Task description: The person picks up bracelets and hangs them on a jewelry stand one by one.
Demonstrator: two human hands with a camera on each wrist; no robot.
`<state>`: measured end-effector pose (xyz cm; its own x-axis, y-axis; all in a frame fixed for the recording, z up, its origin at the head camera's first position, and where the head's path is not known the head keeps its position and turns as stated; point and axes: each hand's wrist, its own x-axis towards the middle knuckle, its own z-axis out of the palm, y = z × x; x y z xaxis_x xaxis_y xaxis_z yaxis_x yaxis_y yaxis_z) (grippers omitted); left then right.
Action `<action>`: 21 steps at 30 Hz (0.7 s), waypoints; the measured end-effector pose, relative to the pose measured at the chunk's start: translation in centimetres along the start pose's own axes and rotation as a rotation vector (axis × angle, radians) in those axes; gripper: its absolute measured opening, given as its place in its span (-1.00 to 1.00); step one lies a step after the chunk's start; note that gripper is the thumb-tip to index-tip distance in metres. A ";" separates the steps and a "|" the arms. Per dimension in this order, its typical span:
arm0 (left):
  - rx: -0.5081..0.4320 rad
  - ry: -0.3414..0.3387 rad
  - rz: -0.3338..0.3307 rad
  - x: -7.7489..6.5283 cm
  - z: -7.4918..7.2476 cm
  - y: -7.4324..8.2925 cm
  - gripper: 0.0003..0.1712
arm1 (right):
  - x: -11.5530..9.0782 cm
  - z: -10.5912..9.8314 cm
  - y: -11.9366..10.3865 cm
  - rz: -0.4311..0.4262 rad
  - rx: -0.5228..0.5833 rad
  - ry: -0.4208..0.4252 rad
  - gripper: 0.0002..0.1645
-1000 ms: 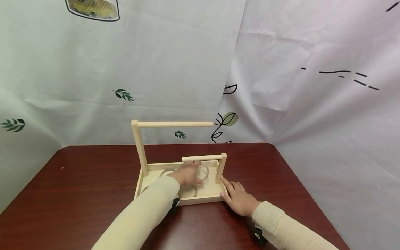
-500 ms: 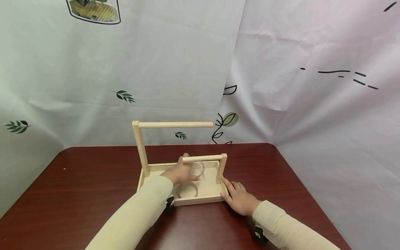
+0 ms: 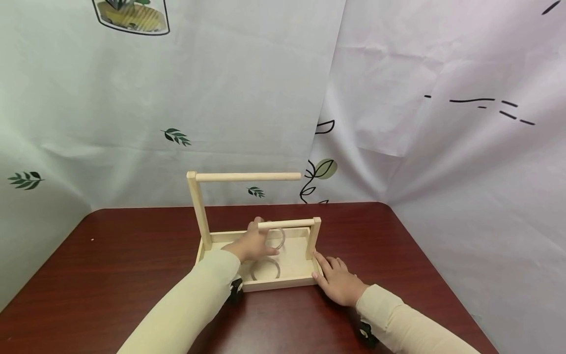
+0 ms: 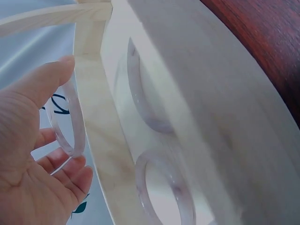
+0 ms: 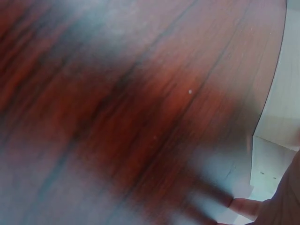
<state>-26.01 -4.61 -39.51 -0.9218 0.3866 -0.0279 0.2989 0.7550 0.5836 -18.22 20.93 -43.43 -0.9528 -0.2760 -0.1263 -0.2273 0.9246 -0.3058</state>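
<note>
My left hand [image 3: 253, 246] pinches a pale, translucent bangle [image 4: 78, 136] between thumb and fingertips, above the wooden tray [image 3: 289, 283]. In the head view this bangle [image 3: 283, 239] shows just under the short bar [image 3: 287, 223]. Inside the tray lies another bangle [image 3: 279, 269]; two bangles show there in the left wrist view, an upper one [image 4: 136, 89] and a lower one [image 4: 141, 183]. The left hand and sleeve cover part of the tray. My right hand [image 3: 339, 282] rests with its fingers on the tray's right end.
From the tray's left end rises a tall post [image 3: 199, 211] with a long horizontal bar [image 3: 247, 176]. A shorter post [image 3: 313, 239] at the right end carries the short bar. Both bars have one free end. Beneath is a dark red table [image 3: 132, 265], with a patterned cloth [image 3: 247, 98] behind it.
My left hand has moved left with its bangle, towards the short bar's free end. More of the bangle at the tray's front shows. The right hand has stayed on the tray's end.
</note>
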 end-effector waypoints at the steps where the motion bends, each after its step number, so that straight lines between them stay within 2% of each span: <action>1: -0.021 0.005 -0.012 -0.1 -0.1 -0.1 -0.31 | 0.0 0.0 0.0 -0.001 0.001 0.001 -0.25; 5: -0.081 0.031 -0.039 -0.3 -0.5 -0.3 -0.24 | 0.0 -0.1 0.0 -0.002 0.007 0.001 -0.25; 7: -0.082 0.047 -0.027 -0.5 -0.8 -0.5 -0.13 | 0.0 -0.1 -0.1 0.001 0.010 -0.003 -0.25; 10: -0.038 0.055 0.006 -0.7 -1.3 -0.8 -0.06 | -0.1 -0.2 -0.1 0.005 0.012 -0.009 -0.25; 14: -0.019 0.057 0.024 -1.0 -1.9 -1.1 -0.08 | -0.1 -0.3 -0.2 0.005 0.015 -0.009 -0.25; 21: -0.050 0.074 0.037 -1.3 -2.5 -1.4 -0.07 | -0.1 -0.3 -0.2 -0.002 0.012 -0.013 -0.25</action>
<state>-25.79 -7.48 -38.30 -0.9264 0.3728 0.0532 0.3226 0.7129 0.6226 -18.15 20.84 -43.10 -0.9498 -0.2808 -0.1377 -0.2264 0.9210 -0.3169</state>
